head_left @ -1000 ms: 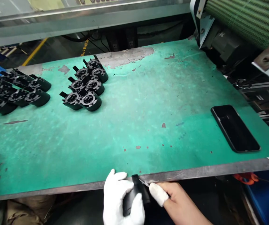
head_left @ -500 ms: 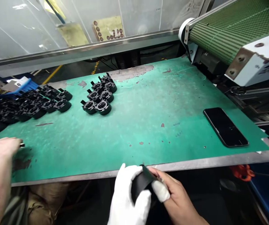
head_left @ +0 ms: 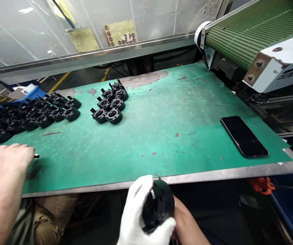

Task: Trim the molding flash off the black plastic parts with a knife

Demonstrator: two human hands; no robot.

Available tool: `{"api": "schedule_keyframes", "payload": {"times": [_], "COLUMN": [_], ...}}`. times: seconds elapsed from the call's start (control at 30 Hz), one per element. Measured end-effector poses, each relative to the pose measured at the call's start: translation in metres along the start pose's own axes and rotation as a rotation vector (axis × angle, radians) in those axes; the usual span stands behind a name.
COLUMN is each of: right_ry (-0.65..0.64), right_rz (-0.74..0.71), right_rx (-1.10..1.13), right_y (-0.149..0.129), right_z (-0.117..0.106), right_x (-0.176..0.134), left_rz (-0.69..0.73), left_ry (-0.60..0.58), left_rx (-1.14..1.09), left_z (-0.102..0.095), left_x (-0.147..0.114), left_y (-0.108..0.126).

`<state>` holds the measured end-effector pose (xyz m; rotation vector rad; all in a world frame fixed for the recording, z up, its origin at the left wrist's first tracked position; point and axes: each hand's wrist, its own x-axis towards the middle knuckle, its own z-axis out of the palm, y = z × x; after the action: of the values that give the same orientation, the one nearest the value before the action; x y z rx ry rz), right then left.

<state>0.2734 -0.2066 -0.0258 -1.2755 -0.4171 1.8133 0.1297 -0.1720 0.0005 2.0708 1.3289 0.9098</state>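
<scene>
My left hand point(head_left: 136, 211), in a white glove, is wrapped round a black round plastic housing point(head_left: 163, 200) in front of the table's near edge. The housing is tilted, its slotted, ringed face towards the glove and its smooth wall to the right. My right hand point(head_left: 187, 221) is bare where it shows and lies behind the housing at its right. The housing hides its fingers, so their grip cannot be made out. A thin dark point point(head_left: 159, 176) sticks up above the housing; what it belongs to is unclear.
Several similar black housings point(head_left: 113, 115) stand grouped on the green table point(head_left: 161, 136), with a larger cluster point(head_left: 43, 117) at left. A co-worker's hand point(head_left: 13, 156) holds a small dark thing. A phone point(head_left: 244, 136) lies at right, below a green conveyor point(head_left: 253, 30).
The housing has turned in my left hand, so its ringed face now shows. My right hand has moved lower, behind it, its fingers now hidden. The co-worker's hand has shifted right.
</scene>
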Motion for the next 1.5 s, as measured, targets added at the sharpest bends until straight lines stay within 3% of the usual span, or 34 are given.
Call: {"api": "schedule_keyframes", "payload": {"times": [0.07, 0.17, 0.33, 0.57, 0.87, 1.03, 1.13, 1.4, 1.5], "right_ry": [0.036, 0.004, -0.093, -0.119, -0.203, -0.098, -0.073, -0.2, -0.174], "right_rz": [0.083, 0.082, 0.027, -0.144, -0.15, -0.135, -0.123, -0.213, -0.198], "right_rx": [0.057, 0.035, -0.182, -0.326, -0.514, -0.644, -0.615, -0.489, -0.52], "right_y": [0.011, 0.02, 0.015, -0.008, -0.018, -0.014, -0.012, -0.004, -0.004], "right_z": [-0.011, -0.029, -0.037, -0.031, -0.043, -0.045, -0.045, -0.047, -0.047], "right_x": [0.001, 0.006, 0.013, 0.015, 0.025, 0.031, 0.032, 0.028, 0.03], "left_rz": [0.062, 0.128, 0.226, 0.216, 0.257, 0.367, 0.338, 0.291, 0.295], "left_ry": [0.081, 0.153, 0.281, 0.301, 0.362, 0.443, 0.481, 0.425, 0.433], "left_rx": [0.136, 0.338, 0.335, 0.296, 0.316, 0.342, 0.316, 0.277, 0.31], "left_z": [0.0, 0.008, 0.029, 0.034, 0.039, 0.046, 0.049, 0.045, 0.046], "left_x": [0.002, 0.004, 0.003, 0.0, -0.002, -0.002, -0.004, -0.002, 0.0], "left_y": [-0.005, -0.014, -0.023, -0.026, -0.038, -0.044, -0.046, -0.041, -0.041]}}
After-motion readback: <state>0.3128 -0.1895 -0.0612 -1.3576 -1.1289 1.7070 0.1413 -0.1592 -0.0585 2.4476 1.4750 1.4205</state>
